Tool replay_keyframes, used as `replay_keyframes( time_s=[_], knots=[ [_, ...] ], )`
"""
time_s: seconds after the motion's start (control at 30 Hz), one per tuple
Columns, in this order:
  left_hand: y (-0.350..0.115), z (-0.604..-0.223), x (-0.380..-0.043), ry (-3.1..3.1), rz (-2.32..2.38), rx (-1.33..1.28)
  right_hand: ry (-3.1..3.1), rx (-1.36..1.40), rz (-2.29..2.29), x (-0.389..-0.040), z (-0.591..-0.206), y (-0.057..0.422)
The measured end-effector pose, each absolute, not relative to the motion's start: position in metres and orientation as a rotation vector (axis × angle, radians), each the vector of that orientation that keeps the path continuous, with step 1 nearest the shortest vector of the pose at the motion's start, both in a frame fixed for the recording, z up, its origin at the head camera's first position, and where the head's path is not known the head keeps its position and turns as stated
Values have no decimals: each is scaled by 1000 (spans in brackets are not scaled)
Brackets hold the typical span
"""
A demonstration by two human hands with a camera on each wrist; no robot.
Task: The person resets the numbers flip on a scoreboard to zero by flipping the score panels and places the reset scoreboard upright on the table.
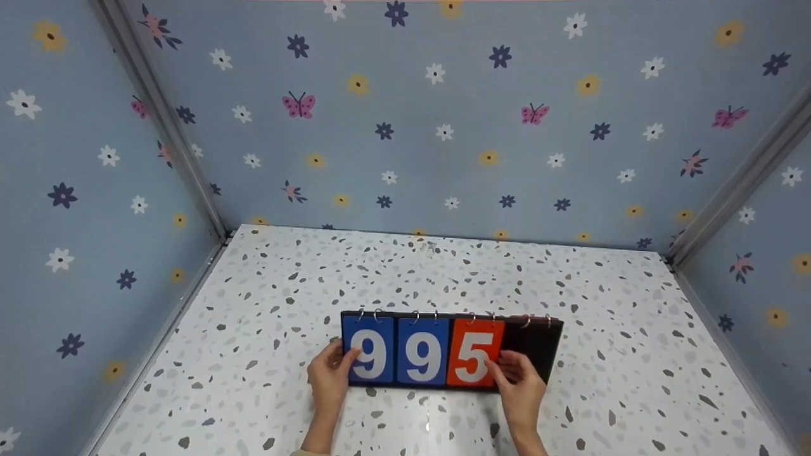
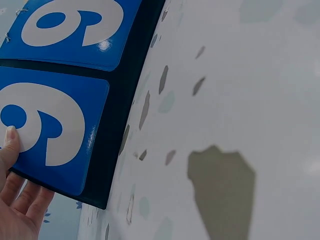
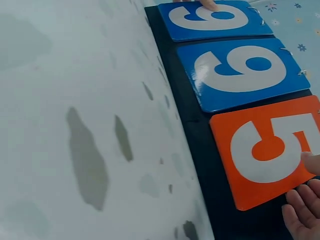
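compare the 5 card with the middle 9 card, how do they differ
The 5 card is orange-red, while the middle 9 card is blue. The right hand holds the 5 card near its edge; the middle 9 card is untouched. Both show a white digit and hang on rings from the black board.

One black flip board [image 1: 537, 348] recorded; three front cards [image 1: 423, 326] noted on it, two blue nines [image 1: 369, 326] and one orange five [image 1: 474, 358]; eight metal rings [image 1: 526, 322] counted, two at each of four positions; two hands seen, one left hand [image 1: 327, 378], one right hand [image 1: 521, 383]; one speckled table [image 1: 412, 272], three flowered walls [image 1: 57, 145], two grey corner posts [image 1: 170, 126] logged.
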State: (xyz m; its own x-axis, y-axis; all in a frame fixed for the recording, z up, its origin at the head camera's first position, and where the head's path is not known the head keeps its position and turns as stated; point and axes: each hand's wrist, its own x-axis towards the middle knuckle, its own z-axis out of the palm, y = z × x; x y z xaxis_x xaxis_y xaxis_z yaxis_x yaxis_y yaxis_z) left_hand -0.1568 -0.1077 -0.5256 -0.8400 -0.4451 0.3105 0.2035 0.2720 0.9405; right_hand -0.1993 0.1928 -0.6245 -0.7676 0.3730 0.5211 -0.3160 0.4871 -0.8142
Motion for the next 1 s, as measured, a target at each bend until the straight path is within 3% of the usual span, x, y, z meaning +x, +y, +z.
replay_keyframes(
  time_s=[0.53, 0.8, 1.0],
  knots=[
    [-108, -524, -156, -2029, -1598, 219, -2137, -178, 1269, -197, -622, 189],
    [-113, -545, -165, -2016, -1566, 161, -2187, -144, 1456, -167, -549, 175],
    [-117, -559, -171, -2027, -1580, 189, -2326, -217, 1443, -161, -534, 175]
  ],
)
